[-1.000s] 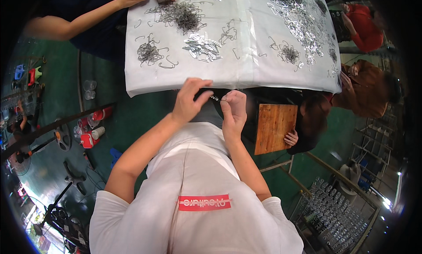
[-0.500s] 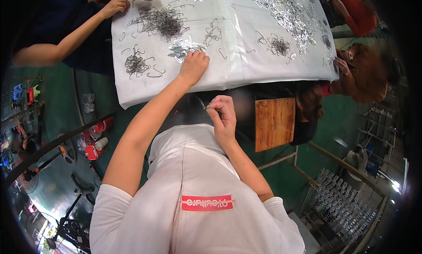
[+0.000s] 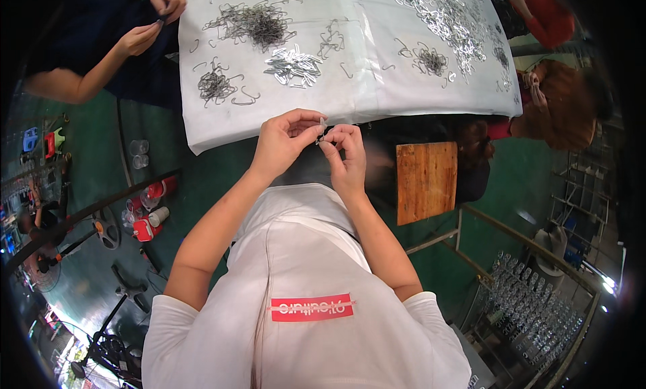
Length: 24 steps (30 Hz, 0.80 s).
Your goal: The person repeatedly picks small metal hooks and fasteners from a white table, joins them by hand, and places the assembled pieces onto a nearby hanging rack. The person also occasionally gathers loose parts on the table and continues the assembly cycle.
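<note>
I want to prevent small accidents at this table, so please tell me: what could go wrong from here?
The fingers of the left hand and right hand hold something small at the near edge of the white-covered table; a slip might drop it out of sight below. Dark wire hooks lie close to the shiny metal pieces with no divider, so the piles might mix.

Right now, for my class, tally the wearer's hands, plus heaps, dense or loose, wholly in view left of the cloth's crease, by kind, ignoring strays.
Left hand and right hand: 2
Near pile and far pile of dark hooks: 2
Loose hook cluster: 1
Silver pile: 1
Total: 6
</note>
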Each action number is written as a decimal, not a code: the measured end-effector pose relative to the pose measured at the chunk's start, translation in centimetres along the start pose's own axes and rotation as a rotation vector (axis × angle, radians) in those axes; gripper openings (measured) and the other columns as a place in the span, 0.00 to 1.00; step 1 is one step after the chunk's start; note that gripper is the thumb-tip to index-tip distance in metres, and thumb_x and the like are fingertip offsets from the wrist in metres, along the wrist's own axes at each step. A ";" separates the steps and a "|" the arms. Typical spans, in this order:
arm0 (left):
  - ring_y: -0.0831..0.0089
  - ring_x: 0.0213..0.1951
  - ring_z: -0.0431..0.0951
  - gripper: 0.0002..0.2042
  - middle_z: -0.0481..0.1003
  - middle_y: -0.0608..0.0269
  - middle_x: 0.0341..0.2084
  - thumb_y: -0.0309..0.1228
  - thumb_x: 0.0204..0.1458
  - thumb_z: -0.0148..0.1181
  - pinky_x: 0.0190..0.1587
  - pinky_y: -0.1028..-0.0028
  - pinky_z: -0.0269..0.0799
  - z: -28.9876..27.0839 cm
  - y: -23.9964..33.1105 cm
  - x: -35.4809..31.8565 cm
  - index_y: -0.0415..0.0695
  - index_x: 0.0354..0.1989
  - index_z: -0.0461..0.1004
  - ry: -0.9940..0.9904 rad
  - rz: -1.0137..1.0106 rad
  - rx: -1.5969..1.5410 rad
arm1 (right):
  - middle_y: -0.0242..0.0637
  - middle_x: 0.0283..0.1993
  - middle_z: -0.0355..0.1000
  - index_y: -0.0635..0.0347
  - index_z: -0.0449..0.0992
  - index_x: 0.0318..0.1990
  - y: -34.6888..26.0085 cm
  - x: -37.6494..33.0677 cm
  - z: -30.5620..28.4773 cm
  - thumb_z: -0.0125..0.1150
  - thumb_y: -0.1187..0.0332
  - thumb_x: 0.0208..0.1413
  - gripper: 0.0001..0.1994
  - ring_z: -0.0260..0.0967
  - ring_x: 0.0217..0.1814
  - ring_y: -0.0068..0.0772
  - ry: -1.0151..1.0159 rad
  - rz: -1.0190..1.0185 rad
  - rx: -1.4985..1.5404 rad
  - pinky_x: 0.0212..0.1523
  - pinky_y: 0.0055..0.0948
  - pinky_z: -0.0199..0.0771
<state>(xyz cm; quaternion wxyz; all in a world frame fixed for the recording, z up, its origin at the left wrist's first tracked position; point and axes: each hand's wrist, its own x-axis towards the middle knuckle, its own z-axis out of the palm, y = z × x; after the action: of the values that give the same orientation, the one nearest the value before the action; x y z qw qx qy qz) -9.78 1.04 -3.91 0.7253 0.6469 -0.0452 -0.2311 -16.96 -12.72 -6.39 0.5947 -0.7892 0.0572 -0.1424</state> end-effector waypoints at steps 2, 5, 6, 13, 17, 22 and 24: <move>0.80 0.36 0.78 0.09 0.79 0.63 0.33 0.24 0.52 0.61 0.41 0.80 0.74 0.0 0.3 -0.7 0.37 0.41 0.78 0.015 -0.015 0.043 | 0.33 0.41 0.65 0.60 0.74 0.35 0.1 0.0 0.1 0.62 0.73 0.53 0.04 0.61 0.39 0.25 -0.013 0.002 -0.003 0.37 0.22 0.63; 0.80 0.35 0.78 0.07 0.80 0.63 0.33 0.24 0.52 0.61 0.39 0.79 0.74 0.1 0.5 -1.6 0.38 0.39 0.79 0.064 0.039 0.131 | 0.34 0.41 0.65 0.60 0.74 0.35 0.2 -0.2 0.5 0.62 0.73 0.53 0.04 0.62 0.40 0.25 -0.026 0.038 0.015 0.37 0.22 0.63; 0.79 0.34 0.78 0.07 0.80 0.63 0.33 0.23 0.51 0.61 0.38 0.79 0.73 0.0 0.6 -1.8 0.39 0.39 0.79 0.078 0.060 0.175 | 0.34 0.41 0.65 0.60 0.74 0.35 0.3 -0.3 0.5 0.62 0.73 0.53 0.04 0.62 0.40 0.25 -0.028 0.054 0.024 0.37 0.22 0.63; 0.75 0.31 0.77 0.07 0.80 0.62 0.32 0.22 0.48 0.63 0.35 0.77 0.74 -0.4 -0.3 -2.2 0.41 0.36 0.80 0.124 0.232 0.313 | 0.37 0.41 0.69 0.61 0.74 0.40 2.5 1.2 -1.5 0.62 0.73 0.52 0.08 0.68 0.38 0.27 -0.058 0.023 0.043 0.34 0.24 0.67; 0.74 0.30 0.76 0.06 0.80 0.63 0.31 0.21 0.47 0.63 0.34 0.77 0.73 -0.8 -0.7 -2.2 0.41 0.34 0.80 0.134 0.252 0.346 | 0.40 0.35 0.72 0.63 0.75 0.40 6.6 9.2 -2.9 0.60 0.72 0.54 0.07 0.71 0.36 0.33 -0.036 0.039 -0.220 0.35 0.28 0.69; 0.77 0.29 0.74 0.07 0.78 0.63 0.30 0.18 0.46 0.62 0.34 0.79 0.70 -0.7 -0.9 -2.2 0.40 0.35 0.80 0.175 0.304 0.356 | 0.41 0.42 0.75 0.57 0.79 0.38 10.2 22.7 -1.7 0.60 0.64 0.53 0.09 0.74 0.40 0.42 -0.196 0.033 -0.611 0.41 0.37 0.72; 0.76 0.30 0.74 0.08 0.78 0.63 0.30 0.18 0.46 0.63 0.34 0.79 0.70 -0.5 -0.9 -2.0 0.40 0.35 0.79 0.203 0.315 0.345 | 0.42 0.43 0.76 0.57 0.79 0.39 10.3 26.8 -0.5 0.61 0.60 0.52 0.12 0.75 0.43 0.43 -0.246 0.234 -0.720 0.43 0.37 0.73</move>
<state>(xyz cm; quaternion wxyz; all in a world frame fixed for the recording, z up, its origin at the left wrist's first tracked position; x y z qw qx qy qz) -11.67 2.21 -4.35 0.6322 0.7658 -0.1113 -0.0379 9.21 -23.12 -11.88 0.2947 -0.9465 0.1215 0.0509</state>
